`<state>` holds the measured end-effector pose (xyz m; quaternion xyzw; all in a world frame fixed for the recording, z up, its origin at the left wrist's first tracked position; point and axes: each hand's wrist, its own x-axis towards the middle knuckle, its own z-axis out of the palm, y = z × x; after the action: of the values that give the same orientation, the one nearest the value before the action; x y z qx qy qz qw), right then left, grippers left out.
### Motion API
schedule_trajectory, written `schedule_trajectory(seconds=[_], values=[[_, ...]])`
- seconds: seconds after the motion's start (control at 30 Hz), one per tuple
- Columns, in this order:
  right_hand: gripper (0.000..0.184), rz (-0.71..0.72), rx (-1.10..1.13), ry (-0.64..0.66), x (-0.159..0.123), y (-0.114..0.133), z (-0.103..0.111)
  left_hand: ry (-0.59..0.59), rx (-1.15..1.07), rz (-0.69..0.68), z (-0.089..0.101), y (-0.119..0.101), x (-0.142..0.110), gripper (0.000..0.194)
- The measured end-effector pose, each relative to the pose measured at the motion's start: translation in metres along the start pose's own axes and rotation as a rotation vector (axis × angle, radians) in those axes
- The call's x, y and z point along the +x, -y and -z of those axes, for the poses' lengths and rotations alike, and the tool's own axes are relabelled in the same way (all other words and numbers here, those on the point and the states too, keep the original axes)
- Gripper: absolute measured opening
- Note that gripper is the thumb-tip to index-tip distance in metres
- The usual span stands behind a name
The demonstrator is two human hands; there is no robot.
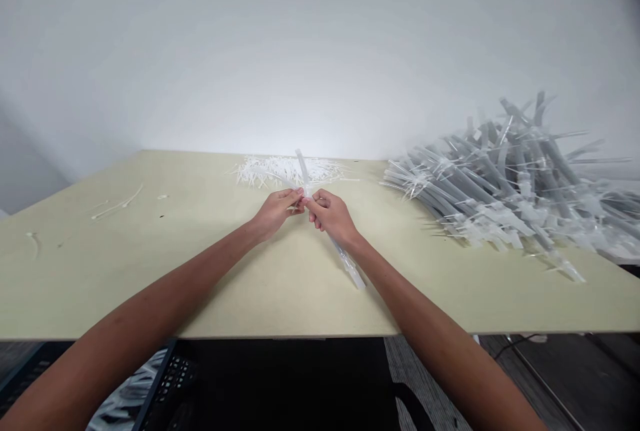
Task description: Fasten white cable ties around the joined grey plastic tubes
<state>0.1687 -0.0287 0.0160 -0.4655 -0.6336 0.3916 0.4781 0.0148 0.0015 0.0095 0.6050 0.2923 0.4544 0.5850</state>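
Over the middle of the table, both hands meet at a clear plastic tube. Its upper end points away from me, and its lower end slants toward the front right, under my right wrist. My right hand is closed around the tube's middle. The thumb and fingers of my left hand pinch at the same spot, just below the upper end. A thin pale strip, blurred and like a cable tie, sticks out to the upper left from there. The fingers hide the exact contact. Just behind lies a heap of white cable ties.
A large pile of grey and clear tubes bound with ties covers the table's right side. Loose cable ties are scattered at the left. Below the front edge, a dark crate holds more tubes. A white wall stands behind.
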Motion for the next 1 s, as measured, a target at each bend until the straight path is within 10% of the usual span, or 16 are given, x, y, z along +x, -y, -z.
schedule_trajectory(seconds=[0.77, 1.0], values=[[0.031, 0.02, -0.04, -0.187, 0.011, -0.013, 0.005, -0.041, 0.51, -0.11, -0.008, -0.003, -0.008, 0.047], [0.036, -0.042, 0.019, -0.224, 0.013, -0.019, 0.013, -0.141, 0.789, -0.127, 0.024, 0.014, 0.004, 0.044]])
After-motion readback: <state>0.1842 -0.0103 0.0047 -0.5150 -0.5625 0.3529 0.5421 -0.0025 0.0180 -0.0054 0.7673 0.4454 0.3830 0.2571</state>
